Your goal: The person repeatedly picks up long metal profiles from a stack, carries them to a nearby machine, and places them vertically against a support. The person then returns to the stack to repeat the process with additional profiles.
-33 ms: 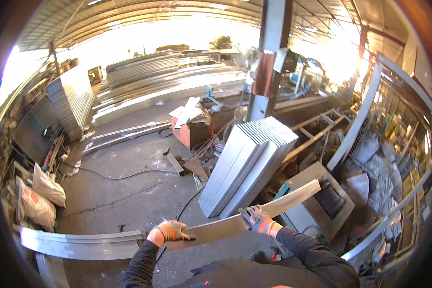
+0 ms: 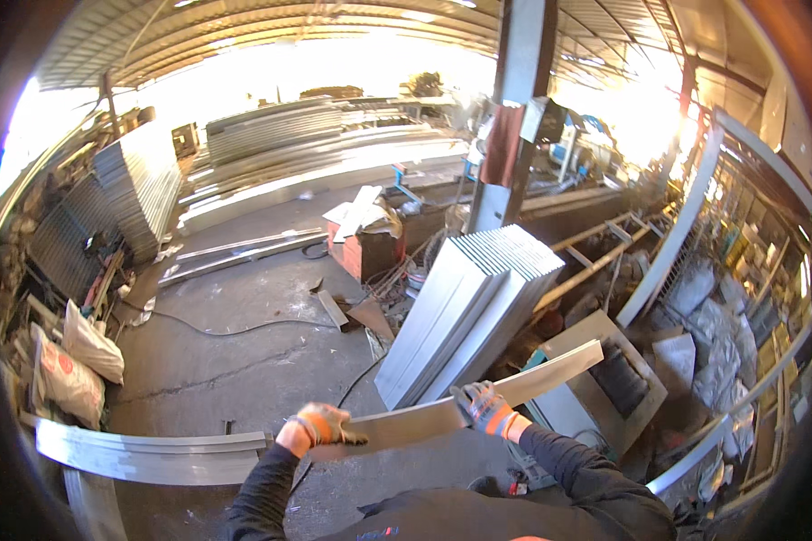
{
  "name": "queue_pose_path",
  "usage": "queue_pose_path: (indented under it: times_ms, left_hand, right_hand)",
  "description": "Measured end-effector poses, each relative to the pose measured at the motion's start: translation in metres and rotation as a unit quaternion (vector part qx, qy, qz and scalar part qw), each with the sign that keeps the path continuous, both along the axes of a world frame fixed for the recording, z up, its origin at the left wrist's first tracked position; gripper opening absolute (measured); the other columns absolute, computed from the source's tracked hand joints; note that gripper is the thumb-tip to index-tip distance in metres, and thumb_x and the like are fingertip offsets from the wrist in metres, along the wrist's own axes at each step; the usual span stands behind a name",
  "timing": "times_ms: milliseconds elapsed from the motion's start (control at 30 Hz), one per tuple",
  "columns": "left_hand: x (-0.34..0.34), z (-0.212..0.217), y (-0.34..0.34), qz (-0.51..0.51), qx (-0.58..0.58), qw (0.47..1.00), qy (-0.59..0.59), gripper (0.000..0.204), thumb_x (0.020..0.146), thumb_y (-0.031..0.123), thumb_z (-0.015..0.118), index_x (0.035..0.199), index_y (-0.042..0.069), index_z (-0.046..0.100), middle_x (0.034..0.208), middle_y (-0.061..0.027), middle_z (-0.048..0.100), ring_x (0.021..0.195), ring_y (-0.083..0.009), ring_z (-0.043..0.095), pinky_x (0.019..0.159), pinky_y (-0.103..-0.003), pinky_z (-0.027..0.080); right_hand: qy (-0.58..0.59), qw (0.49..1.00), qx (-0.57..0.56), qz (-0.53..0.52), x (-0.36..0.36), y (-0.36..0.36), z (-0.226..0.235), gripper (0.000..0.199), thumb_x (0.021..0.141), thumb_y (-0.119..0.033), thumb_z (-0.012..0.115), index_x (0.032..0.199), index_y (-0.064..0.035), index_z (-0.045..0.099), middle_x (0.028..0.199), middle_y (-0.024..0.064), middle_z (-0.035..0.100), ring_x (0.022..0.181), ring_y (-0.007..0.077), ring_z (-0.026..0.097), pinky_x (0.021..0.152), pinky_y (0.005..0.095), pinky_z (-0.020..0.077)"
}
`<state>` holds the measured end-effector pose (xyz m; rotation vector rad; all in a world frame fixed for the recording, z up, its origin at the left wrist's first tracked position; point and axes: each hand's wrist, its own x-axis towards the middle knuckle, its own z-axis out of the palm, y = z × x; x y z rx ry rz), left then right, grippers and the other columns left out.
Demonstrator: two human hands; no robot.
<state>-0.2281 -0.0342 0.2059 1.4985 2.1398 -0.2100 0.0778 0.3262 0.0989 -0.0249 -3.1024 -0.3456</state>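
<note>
A long, flat metal strip [image 2: 404, 429] lies slantwise across the space in front of me, its right end farther away. My left hand [image 2: 319, 426], in an orange and grey work glove, grips the strip near its left end. Farther along, my right hand [image 2: 484, 408], gloved alike, is closed over the strip's upper edge. Beyond the strip leans a bundle of upright silver metal profiles [image 2: 442, 316]. To the left of my left hand, several long metal strips [image 2: 153, 458] lie stacked together, apart from the held one.
A steel post [image 2: 514, 81] rises behind the bundle. White sacks [image 2: 70, 383] stand at the left. An orange box [image 2: 361, 252] sits on the floor ahead, with a cable [image 2: 230, 334] trailing nearby. At the right are a tilted panel [image 2: 636, 397] and a metal frame [image 2: 677, 225].
My left hand is slightly higher in the picture, still gripping the strip. My right hand has kept its place, and the view has shifted a little.
</note>
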Motion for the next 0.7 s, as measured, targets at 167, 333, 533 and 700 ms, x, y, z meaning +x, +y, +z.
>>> queue_pose_path:
  times_ms: [167,333,533,700]
  left_hand:
    - [0.016,0.138,-0.036,0.056,0.594,0.742,0.306,0.075,0.090,0.044,0.089,0.150,0.005,0.067,0.142,-0.0192,0.070,0.132,-0.0445,0.066,0.120,-0.062,0.048]
    - [0.057,0.103,-0.030,0.101,0.818,0.534,0.189,0.059,0.087,0.017,0.092,0.138,0.003,0.066,0.136,-0.0203,0.070,0.127,-0.0412,0.067,0.114,-0.057,0.052]
    - [0.099,-0.074,0.044,0.156,0.541,0.827,0.012,0.130,0.076,0.067,0.097,0.168,-0.006,0.040,0.162,-0.0337,0.051,0.153,-0.0526,0.047,0.129,-0.061,0.037]
    - [0.105,-0.159,0.044,0.165,0.410,0.893,0.083,0.121,0.076,0.072,0.093,0.160,-0.004,0.052,0.158,-0.0291,0.056,0.148,-0.0497,0.051,0.125,-0.064,0.040]
  right_hand:
    - [0.207,0.977,-0.001,-0.043,-0.076,0.011,0.100,0.080,0.094,-0.038,0.076,0.162,-0.0042,0.052,0.140,0.0170,0.065,0.127,0.0360,0.064,0.107,0.0544,0.0505]
    - [0.420,0.864,-0.278,-0.019,-0.094,0.024,0.244,0.055,0.101,-0.019,0.078,0.153,-0.0061,0.064,0.139,0.0144,0.073,0.125,0.0262,0.071,0.102,0.0431,0.0600]
    - [0.544,0.606,-0.578,-0.048,-0.033,0.073,0.310,0.047,0.100,-0.015,0.087,0.142,0.0027,0.075,0.131,0.0135,0.080,0.116,0.0200,0.076,0.099,0.0342,0.0621]
    - [0.592,0.377,-0.710,-0.061,0.048,0.154,0.186,0.060,0.115,-0.035,0.068,0.167,-0.0077,0.057,0.167,0.0059,0.059,0.156,0.0228,0.049,0.134,0.0419,0.0313]
